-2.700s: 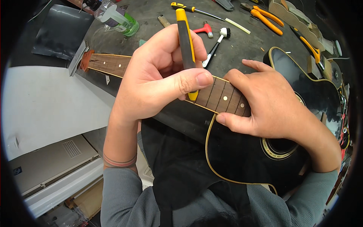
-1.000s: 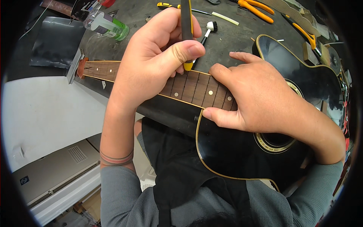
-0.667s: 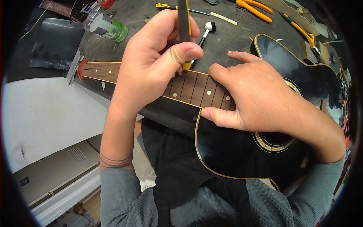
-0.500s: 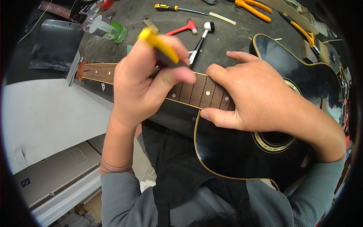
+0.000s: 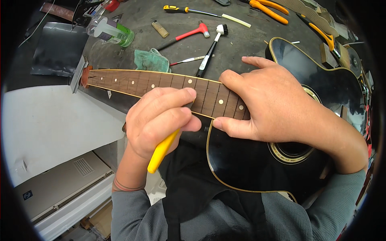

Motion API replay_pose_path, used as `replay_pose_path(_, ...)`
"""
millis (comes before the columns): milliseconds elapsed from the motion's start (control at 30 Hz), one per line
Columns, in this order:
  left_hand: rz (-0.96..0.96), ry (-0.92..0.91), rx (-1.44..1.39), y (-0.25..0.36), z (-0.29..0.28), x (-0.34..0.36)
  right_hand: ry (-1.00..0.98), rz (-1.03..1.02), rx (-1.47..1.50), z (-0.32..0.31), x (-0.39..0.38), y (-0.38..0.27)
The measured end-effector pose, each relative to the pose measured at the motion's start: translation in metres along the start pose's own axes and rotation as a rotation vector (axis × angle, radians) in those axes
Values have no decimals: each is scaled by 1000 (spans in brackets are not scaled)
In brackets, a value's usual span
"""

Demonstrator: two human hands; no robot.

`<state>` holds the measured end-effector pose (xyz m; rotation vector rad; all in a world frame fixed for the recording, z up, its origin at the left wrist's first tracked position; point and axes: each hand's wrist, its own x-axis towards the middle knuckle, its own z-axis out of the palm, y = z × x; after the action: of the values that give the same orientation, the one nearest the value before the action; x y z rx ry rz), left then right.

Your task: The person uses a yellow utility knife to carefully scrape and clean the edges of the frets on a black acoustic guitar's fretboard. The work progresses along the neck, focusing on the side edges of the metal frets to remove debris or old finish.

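A black acoustic guitar (image 5: 241,160) with pale edge binding lies across me, its wooden fingerboard (image 5: 169,80) pointing left. In my left hand (image 5: 161,116) is a yellow-handled tool (image 5: 163,152). Its handle slants down toward me, while its dark working end is mostly hidden by my fingers at the fingerboard's near edge. My right hand (image 5: 273,102) straddles the fingerboard where it meets the body. The thumb presses at the near edge and the index finger at the far edge, with another finger stretched out beyond.
Beyond the neck lie a green cloth (image 5: 150,60), a red-headed hammer (image 5: 191,33), a black-and-white brush (image 5: 211,50), a screwdriver (image 5: 191,11) and orange-handled pliers (image 5: 269,10). A bottle of green liquid (image 5: 112,31) stands far left. Under the headstock end is a metal piece (image 5: 78,74).
My left hand has come down toward me from above the fingerboard, and the tool's yellow end now points toward me. The cloth and hammer handle are uncovered. My right hand stays put.
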<state>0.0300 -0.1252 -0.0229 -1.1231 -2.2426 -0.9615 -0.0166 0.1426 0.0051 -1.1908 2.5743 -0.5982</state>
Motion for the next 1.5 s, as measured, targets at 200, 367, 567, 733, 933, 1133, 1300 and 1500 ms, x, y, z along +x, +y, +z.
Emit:
replay_pose_path(200,-12,41,0,8,1,-7,17,-8,15,0,0,0)
replay_pose_path(367,3,75,7,6,6,-7,5,-13,-4,0,0,0)
replay_pose_path(567,74,113,69,4,13,-10,14,-12,11,1,-1,1)
replay_pose_path(733,161,182,96,-7,22,-8,13,-2,10,1,-1,1)
replay_pose_path(933,150,181,112,-9,23,2,19,-7,10,1,-1,1)
replay_pose_path(1133,149,200,73,-15,26,3,22,2,9,3,-1,1)
replay_pose_path(1300,188,190,146,-16,27,1,-9,15,4,0,0,0)
replay_pose_path(1500,173,103,225,-8,25,-10,19,7,9,2,-1,0)
